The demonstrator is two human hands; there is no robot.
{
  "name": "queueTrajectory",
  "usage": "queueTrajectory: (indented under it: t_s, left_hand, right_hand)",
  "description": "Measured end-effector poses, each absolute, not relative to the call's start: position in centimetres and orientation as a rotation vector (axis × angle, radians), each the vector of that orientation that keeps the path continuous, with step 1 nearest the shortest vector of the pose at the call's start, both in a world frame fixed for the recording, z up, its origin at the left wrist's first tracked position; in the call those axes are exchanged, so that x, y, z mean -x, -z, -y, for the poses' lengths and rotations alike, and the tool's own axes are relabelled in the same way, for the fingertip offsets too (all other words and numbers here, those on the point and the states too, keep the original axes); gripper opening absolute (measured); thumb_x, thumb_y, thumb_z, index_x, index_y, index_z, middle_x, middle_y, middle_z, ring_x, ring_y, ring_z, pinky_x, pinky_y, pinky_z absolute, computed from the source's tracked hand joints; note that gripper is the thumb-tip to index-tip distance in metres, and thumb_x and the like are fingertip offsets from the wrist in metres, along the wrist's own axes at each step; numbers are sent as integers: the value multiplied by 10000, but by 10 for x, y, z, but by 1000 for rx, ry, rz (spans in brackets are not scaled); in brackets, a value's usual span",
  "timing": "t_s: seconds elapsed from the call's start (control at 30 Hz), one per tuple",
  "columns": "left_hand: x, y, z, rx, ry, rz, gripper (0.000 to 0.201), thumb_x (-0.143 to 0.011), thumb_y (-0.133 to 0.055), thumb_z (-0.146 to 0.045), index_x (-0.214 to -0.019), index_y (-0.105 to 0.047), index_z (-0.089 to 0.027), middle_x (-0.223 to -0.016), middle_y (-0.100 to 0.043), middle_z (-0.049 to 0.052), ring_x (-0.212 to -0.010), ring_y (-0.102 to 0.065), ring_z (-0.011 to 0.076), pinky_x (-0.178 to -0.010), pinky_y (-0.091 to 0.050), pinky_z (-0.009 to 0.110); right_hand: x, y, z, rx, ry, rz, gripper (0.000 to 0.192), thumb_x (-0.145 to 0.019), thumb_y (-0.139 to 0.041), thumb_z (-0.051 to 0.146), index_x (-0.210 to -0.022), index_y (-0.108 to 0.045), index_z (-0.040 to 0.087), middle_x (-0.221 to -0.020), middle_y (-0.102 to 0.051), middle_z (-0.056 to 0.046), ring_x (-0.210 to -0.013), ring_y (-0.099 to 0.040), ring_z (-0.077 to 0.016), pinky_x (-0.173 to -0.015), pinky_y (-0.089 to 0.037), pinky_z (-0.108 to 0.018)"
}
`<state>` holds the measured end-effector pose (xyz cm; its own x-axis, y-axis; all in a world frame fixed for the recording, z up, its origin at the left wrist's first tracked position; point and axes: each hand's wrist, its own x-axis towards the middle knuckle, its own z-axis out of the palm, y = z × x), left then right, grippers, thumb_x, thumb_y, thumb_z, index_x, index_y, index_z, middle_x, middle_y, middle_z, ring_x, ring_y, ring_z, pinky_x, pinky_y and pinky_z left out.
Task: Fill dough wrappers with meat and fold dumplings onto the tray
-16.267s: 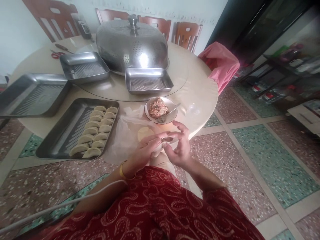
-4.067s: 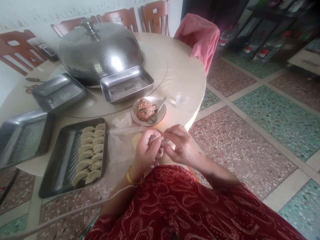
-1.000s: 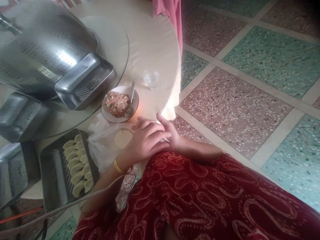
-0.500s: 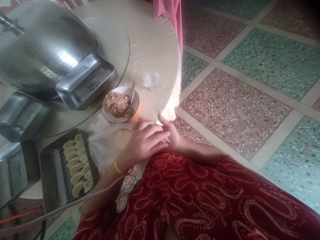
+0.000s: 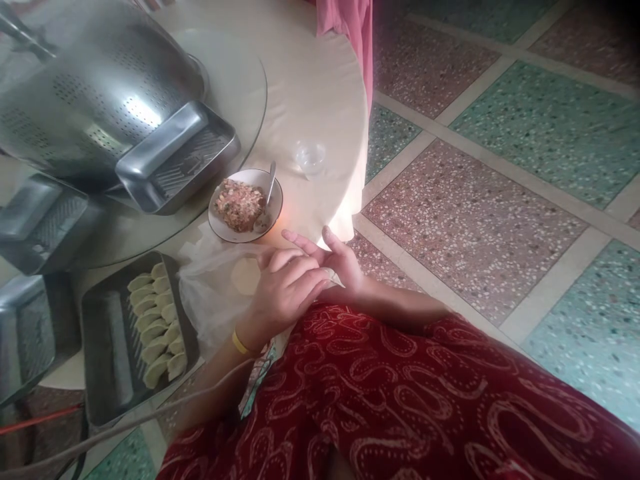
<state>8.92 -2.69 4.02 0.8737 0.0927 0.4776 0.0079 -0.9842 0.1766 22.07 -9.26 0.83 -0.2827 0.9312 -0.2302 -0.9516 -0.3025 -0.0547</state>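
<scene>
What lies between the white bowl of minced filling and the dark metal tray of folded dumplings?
In the head view, a crumpled clear plastic sheet carrying a round dough wrapper lies between the white bowl of minced filling and the dark metal tray.

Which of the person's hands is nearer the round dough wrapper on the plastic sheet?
Left. The left hand lies right beside the round dough wrapper; the right hand is beyond it, farther away.

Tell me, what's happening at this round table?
A person in red patterned clothes has the left hand laid over the right hand at the table edge, beside a round pale dough wrapper. A white bowl of minced filling sits just beyond. A metal tray holds two rows of folded dumplings.
</scene>
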Motion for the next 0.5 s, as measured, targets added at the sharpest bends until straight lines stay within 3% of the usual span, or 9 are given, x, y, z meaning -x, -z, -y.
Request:
queueTrajectory:
  t_s: [0.17, 0.3, 0.5]
  left_hand:
    - [-86, -39, 26, -2937, -679, -91, 77, -949, -580, -237, -973, -651, -257, -909, -694, -5, -930, -589, 206, -851, -476, 373]
    - [-86, -39, 22, -2920, -689, -31, 125, -927, -627, -277, -1045, -656, -246, -927, -694, 21, -917, -577, 212, -839, -474, 382]
    - [-94, -45, 23, -2870, -540, 25, 73, -944, -591, -245, -901, -646, -266, -868, -673, -6, -881, -575, 204, -842, -451, 366]
  right_hand:
    - [-220, -7, 93, 283, -1850, -100, 689, -1001, -58, 565, -1313, -562, 214, -858, -681, -29, -412, -358, -76, -397, -384, -180]
    - [-220, -5, 92, 268, -1858, -108, 683, -1003, -61, 574, -1304, -559, 216, -767, -632, 7, -390, -316, -71, -361, -342, -163]
    - [-219, -5, 93, 269, -1845, -73, 656, -1012, -51, 507, -1395, -480, 190, -921, -667, -37, -491, -448, -102, -419, -416, -193]
